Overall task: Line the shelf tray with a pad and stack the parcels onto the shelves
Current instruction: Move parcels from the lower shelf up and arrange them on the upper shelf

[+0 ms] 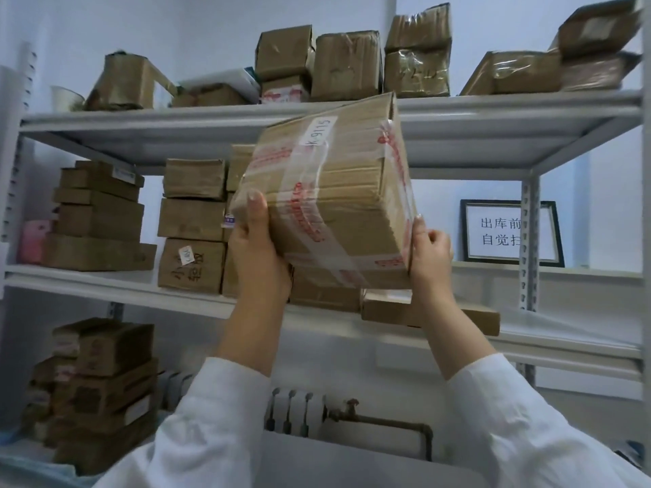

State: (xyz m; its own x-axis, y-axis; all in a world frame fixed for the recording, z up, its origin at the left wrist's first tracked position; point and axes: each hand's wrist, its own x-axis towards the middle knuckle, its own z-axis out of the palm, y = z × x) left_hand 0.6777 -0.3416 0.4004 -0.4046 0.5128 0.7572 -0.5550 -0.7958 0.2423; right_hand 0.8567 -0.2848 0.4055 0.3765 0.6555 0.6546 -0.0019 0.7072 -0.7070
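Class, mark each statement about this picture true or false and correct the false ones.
1. Both the left hand and the right hand grip the taped brown cardboard parcel. True.
2. That parcel rests on the top grey metal shelf. False: it is held tilted in the air.
3. The top shelf carries no parcels. False: several brown parcels stand there.
4. A black-framed white sign shows at the right. True.
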